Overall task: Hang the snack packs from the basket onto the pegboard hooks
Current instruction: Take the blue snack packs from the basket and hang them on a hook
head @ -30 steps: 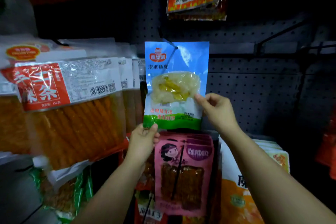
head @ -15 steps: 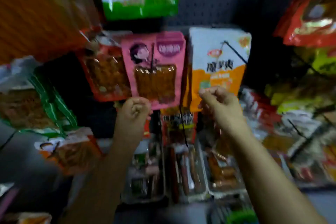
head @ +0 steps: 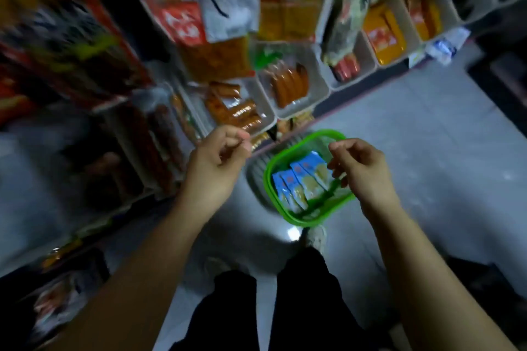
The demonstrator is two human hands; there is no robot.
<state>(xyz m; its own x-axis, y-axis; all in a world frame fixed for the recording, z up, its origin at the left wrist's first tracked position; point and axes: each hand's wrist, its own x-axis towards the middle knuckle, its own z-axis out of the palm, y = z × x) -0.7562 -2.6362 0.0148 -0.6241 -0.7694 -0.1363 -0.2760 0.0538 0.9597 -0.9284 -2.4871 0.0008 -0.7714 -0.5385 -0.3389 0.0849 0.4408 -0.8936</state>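
Left hand held out empty with fingers loosely curled, right hand likewise loosely curled and empty above the green basket on the floor, blue snack packs lying inside it, forearms extended forward.

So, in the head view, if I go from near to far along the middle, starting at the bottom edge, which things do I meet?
Dark trouser legs → pale shoe → green basket holding blue snack packs → white shelf bins of sausage snacks → hanging packs on black hooks.
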